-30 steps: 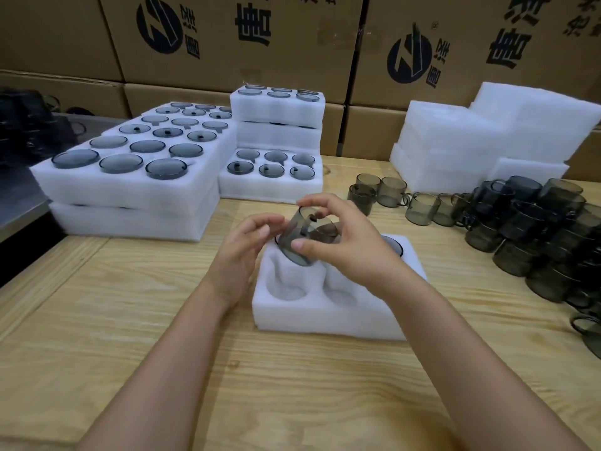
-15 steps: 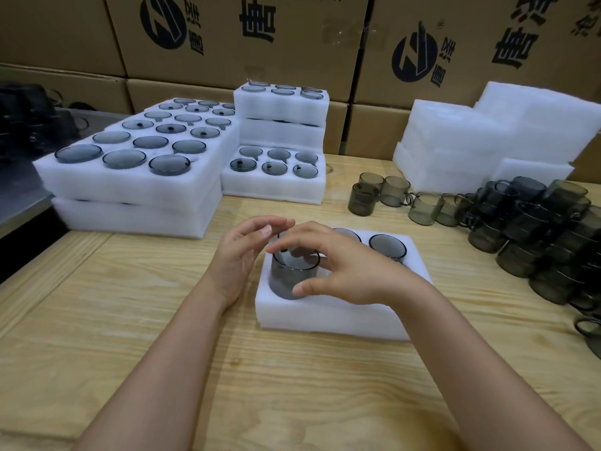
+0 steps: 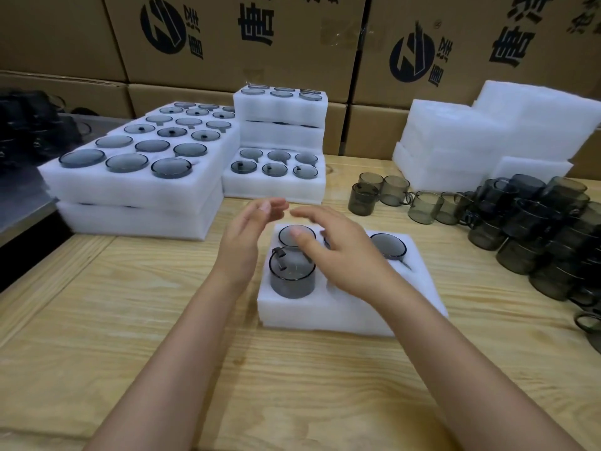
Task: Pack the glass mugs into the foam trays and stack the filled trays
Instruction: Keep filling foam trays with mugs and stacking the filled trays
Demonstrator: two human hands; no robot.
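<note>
- Mug (image 3: 292, 275) stood proud in the near-left pocket of our foam tray (image 3: 325, 315).
- Our left hand (image 3: 247, 236) and right hand (image 3: 338, 255) hovered above, fingers loose, holding nothing.
- Stacking on it unseated could, we judged, crack glass.

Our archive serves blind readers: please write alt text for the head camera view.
An open left hand and open right hand hover over a white foam tray on a pale wooden table, where a smoky grey glass mug stands in the near-left pocket. To the right crowd loose grey glass mugs; behind on the left sit stacked filled foam trays.
</note>
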